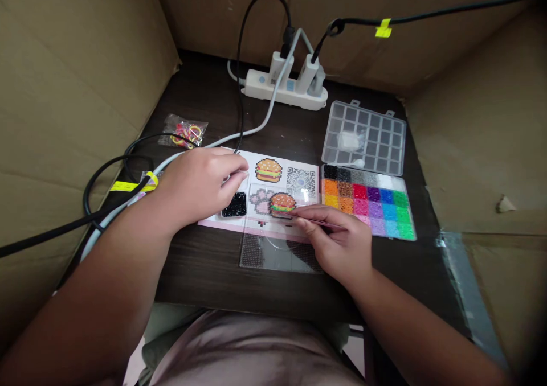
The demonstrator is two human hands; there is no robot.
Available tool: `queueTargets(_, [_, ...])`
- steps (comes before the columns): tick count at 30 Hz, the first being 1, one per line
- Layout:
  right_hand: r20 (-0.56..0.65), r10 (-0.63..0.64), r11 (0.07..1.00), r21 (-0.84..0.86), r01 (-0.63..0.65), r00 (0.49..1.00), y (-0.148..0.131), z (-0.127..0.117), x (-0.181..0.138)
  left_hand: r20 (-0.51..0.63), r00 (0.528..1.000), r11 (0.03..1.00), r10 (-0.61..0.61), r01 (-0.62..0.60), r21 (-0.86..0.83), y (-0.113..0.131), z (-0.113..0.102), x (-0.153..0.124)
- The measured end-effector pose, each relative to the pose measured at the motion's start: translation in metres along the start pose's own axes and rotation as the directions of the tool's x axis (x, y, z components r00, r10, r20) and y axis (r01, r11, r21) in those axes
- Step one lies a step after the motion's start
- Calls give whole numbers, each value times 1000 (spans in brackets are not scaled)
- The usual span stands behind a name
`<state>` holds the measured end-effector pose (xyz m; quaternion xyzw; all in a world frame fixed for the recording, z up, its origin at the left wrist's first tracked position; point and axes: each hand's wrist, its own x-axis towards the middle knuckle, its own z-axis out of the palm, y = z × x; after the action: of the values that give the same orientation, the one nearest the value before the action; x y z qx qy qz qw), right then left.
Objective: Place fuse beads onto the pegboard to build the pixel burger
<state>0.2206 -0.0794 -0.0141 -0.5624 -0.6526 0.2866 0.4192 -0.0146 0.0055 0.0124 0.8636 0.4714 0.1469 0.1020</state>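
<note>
My right hand (339, 241) pinches thin tweezers (310, 220) whose tip touches a small bead burger (282, 203) on a clear pegboard (273, 249). My left hand (200, 184) rests curled on a pattern sheet (273, 172) printed with a burger picture and a QR code, fingertips pressed together beside a small heap of black beads (235, 205); whether it holds anything is hidden.
An open bead box (368, 201) with several coloured compartments lies at the right, its clear lid (363, 137) folded back. A power strip (284, 87) with plugs and cables stands at the back. A bag of rubber bands (183, 131) lies at the left. Cardboard walls surround the dark table (205, 261).
</note>
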Motion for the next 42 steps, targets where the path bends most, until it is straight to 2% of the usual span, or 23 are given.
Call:
queueTargets(2, [-51, -20, 1000, -13, 20, 999, -3, -6, 1, -21, 1000, 1000, 7, -7, -10, -1, 0, 0])
queueTargets(5, [-263, -56, 995, -89, 33, 963, -3, -28, 0, -45, 999, 999, 31, -33, -30, -4, 2, 0])
queueTargets(7, [-413, -10, 990, -132, -49, 910, 3, -49, -4, -61, 997, 998, 54, -56, -39, -5, 3, 0])
queueTargets(11, [-470, 153, 969, -102, -225, 870, 28, -81, -16, -99, 992, 997, 77, -80, -23, -5, 4, 0])
queueTargets(17, [-403, 196, 971, -47, -234, 894, 50, -79, -20, -63, 997, 999, 46, -46, -9, -3, 0, 1])
queueTargets(22, [-379, 209, 969, -43, -243, 901, 50, -75, -16, -64, 996, 998, 59, -60, -7, 1, -3, 1])
queueTargets(32, [-453, 137, 983, -46, -177, 881, 46, -76, -13, -90, 993, 997, 73, -73, 5, 0, 0, 2])
queueTargets(42, [-435, 188, 977, -10, -214, 880, 44, -68, -10, -120, 990, 997, 70, -68, 19, -6, 5, -2])
